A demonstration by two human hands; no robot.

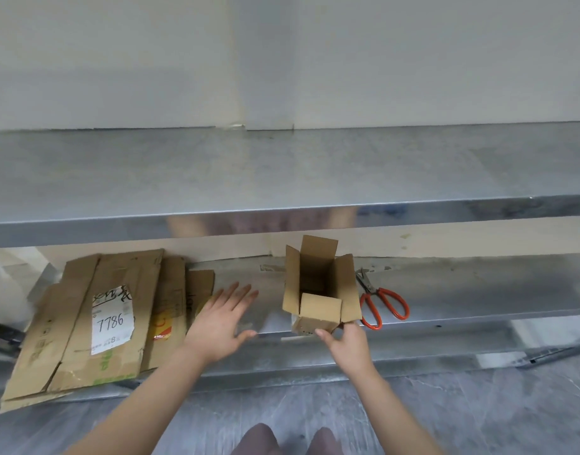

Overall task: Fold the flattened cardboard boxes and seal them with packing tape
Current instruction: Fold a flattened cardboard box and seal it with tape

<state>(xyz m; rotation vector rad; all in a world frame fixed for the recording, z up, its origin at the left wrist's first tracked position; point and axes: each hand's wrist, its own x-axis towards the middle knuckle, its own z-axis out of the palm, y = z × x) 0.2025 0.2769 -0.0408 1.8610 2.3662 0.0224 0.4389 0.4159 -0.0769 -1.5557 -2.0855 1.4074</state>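
Two hands reach onto the lower shelf (462, 290). The right hand (346, 343) grips the near bottom edge of the small box (318, 284), which stands upright with its flaps open. The left hand (221, 318) hovers at its 9 o'clock, fingers spread and holding nothing. Flattened boxes (95, 323) lie further toward 9 o'clock and red-handled scissors (384, 305) at 3 o'clock. The upper shelf (282, 169) overhangs at 12 o'clock.

On the grey metal shelf (479, 290), flattened brown cardboard boxes (95, 323) are stacked at the left; an upright open brown cardboard box (318, 290) is set to their right, with red-handled scissors (384, 303) just beyond.
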